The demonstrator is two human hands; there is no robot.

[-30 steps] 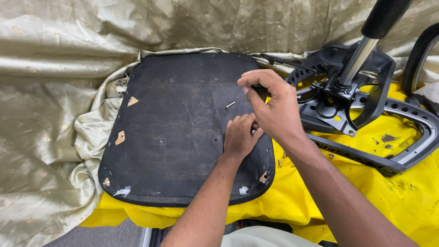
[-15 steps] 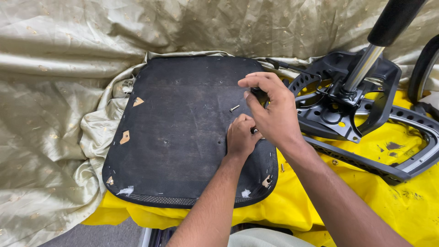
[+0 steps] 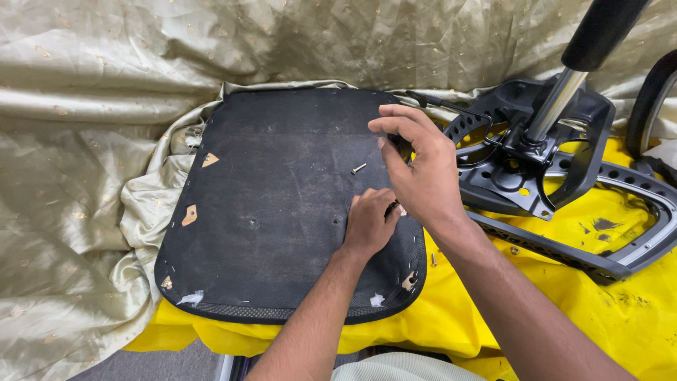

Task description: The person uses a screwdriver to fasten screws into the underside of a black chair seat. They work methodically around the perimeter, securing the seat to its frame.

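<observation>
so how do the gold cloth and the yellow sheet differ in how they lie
The gold cloth is shiny, heavily creased and bunched in folds along the left edge of the black seat panel; the yellow sheet is matte, lies flatter and shows dark smudges. The gold cloth covers the back and left of the scene; the yellow sheet lies at the front and right, under the black chair base. Both lie under the seat panel.

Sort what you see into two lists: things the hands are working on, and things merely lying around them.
In hand:
- black seat pad, under left hand and right hand
- loose screw on it

Lying about:
- black chair mechanism with gas cylinder
- yellow sheet
- gold cloth
</observation>
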